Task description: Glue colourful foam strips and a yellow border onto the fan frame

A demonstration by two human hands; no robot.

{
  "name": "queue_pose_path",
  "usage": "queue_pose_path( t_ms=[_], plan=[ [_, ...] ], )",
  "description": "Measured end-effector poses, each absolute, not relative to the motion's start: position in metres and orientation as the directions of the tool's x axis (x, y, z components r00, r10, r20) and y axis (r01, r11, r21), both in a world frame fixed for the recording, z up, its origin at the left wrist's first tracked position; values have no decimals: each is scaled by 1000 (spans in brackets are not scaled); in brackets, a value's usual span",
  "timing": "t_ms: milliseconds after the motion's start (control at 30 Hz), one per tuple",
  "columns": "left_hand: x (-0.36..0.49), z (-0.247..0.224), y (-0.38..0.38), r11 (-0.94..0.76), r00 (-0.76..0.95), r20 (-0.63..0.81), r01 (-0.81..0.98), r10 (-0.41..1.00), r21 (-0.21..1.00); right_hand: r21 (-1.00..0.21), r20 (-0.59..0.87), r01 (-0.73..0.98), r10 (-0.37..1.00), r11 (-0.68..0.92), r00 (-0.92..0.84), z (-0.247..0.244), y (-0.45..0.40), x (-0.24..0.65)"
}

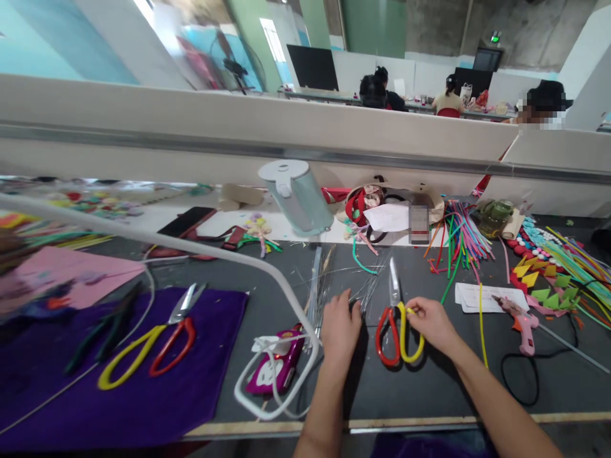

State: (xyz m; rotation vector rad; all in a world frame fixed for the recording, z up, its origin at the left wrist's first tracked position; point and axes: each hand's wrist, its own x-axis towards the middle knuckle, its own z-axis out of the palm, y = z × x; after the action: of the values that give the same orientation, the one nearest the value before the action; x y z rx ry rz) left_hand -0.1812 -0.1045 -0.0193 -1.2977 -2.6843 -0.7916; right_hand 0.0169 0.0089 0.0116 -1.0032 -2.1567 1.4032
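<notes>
My left hand (340,327) rests over a bundle of thin wires (324,280) on the dark table, its fingers apart and pointing away from me. Beside it, my right hand (429,323) has its thumb and forefinger pressed together at the yellow handle of the scissors (403,334). These scissors have one red and one yellow handle, and their blades point to the back of the table. Between my hands lies the red handle, touched by neither. Left of my left hand sits a purple device (281,369) with a white patch.
A white tube frame (281,280) arches over the left side. More scissors (167,337) lie on a purple cloth (210,369). A jug (300,197) stands behind; pipe cleaners (465,242), papers (518,297) and a pink glue gun (527,331) are at the right. People sit beyond the partition.
</notes>
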Motion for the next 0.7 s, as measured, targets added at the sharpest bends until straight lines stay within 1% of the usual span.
queue_pose_path(
  t_ms=[100,167,300,500,700],
  plan=[
    [-197,-11,-77,579,-657,208,744,725,333,-933,-128,335,750,131,-649,8,38,33],
    [-208,-6,-57,594,-648,170,754,743,281,-942,-168,327,745,71,-646,7,57,38],
    [-229,0,-29,594,-618,101,781,780,192,-941,-241,338,711,-5,-661,5,83,35],
    [-246,6,-26,651,-652,-24,753,758,91,-927,-297,372,673,-34,-678,-3,106,19],
    [-247,13,-26,699,-689,-117,710,715,90,-882,-375,470,621,-12,-688,-16,125,4]
  ],
)
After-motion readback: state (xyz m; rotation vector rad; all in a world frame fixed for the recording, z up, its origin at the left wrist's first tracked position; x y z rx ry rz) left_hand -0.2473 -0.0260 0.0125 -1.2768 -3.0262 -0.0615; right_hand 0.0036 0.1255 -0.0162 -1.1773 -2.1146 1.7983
